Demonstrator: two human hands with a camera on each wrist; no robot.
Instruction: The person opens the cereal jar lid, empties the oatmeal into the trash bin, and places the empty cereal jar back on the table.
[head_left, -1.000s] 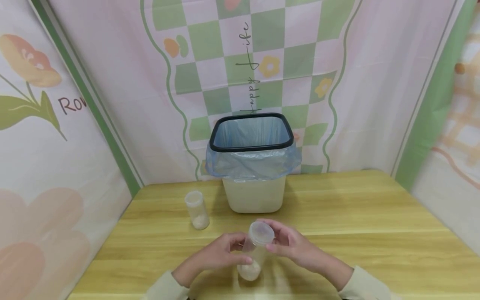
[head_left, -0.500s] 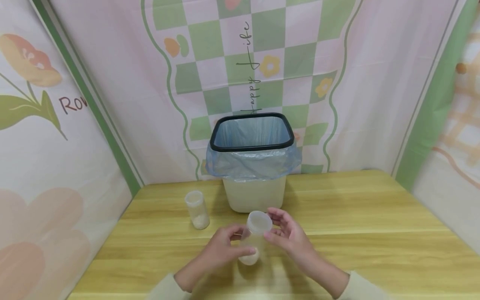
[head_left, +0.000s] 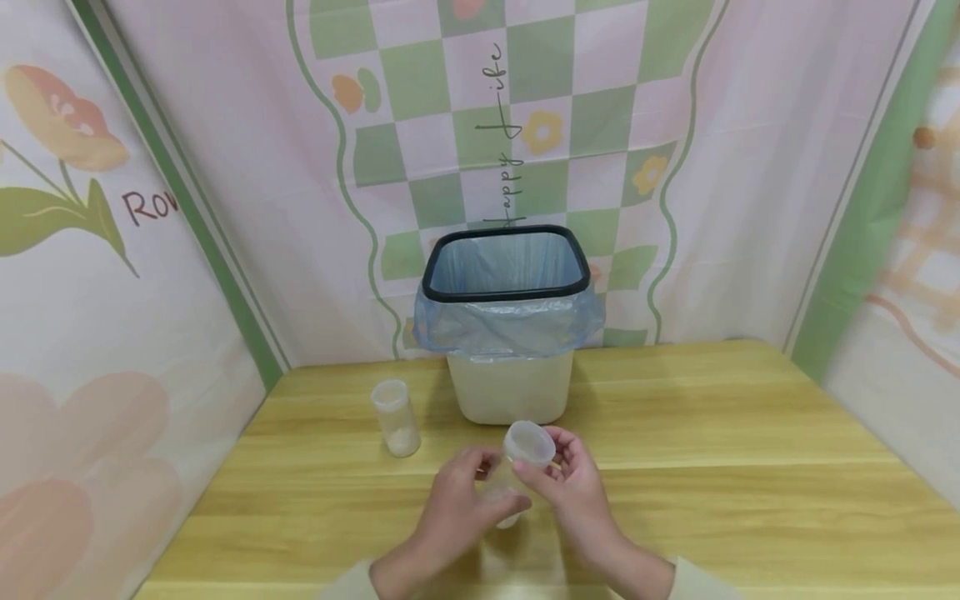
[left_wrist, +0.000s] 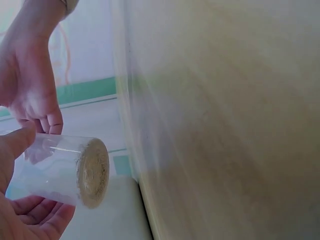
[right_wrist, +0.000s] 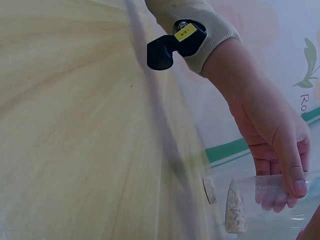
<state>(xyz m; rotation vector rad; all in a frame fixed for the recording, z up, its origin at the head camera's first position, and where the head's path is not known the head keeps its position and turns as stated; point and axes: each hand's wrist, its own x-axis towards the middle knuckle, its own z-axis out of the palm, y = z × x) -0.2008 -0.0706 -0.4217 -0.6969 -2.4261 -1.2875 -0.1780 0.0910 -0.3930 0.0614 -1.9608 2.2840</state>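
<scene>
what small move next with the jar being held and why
I'd try a gentle twist at the top of the clear jar with the right hand: that hand holds that end, while the left hand grips the body below and could likely steady it.

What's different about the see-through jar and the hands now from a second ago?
The held jar has moved slightly up the head picture, still in the left hand. The right hand has brought its thumb round to the front of the jar's top. The other jar and the bin stayed put.
</scene>
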